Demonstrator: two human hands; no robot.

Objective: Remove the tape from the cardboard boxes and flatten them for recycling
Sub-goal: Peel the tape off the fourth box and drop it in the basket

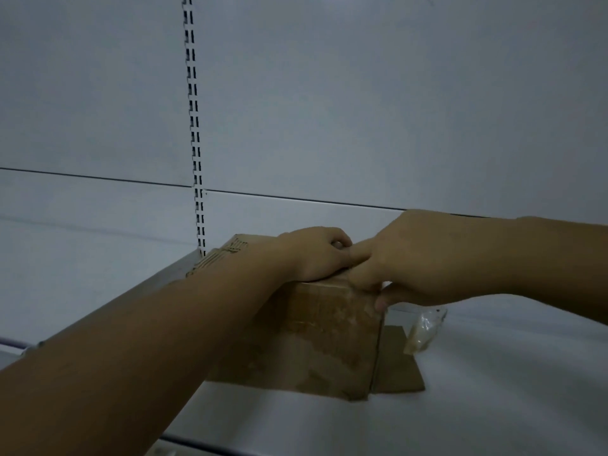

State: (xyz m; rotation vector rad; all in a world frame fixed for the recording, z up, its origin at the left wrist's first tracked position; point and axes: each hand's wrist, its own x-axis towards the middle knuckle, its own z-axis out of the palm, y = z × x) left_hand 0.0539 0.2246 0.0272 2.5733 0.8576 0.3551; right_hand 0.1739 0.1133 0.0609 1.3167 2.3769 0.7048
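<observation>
Box (329,340), cardboard, upright on white shelf (493,406), glossy taped front toward camera. Left hand (316,255) on top, fingers curled, gripping far edge. Right hand (418,258) pinching top right corner between forefinger and thumb (tape or card, unclear). Crumpled clear tape (424,330) just right of box.

Dim, flat light w/ blue-grey cast; source unclear. Back panel (362,93) evenly lit, matte. Left forearm (131,357) at 7 o'clock dark, soft, out of focus. Cardboard box (329,340) face murky, its print unreadable. Faint sheen on tape scrap (424,330) at 4 o'clock. Wide-angle bend shows in slotted upright (194,126) & panel seam (296,199); pic soft overall.
</observation>
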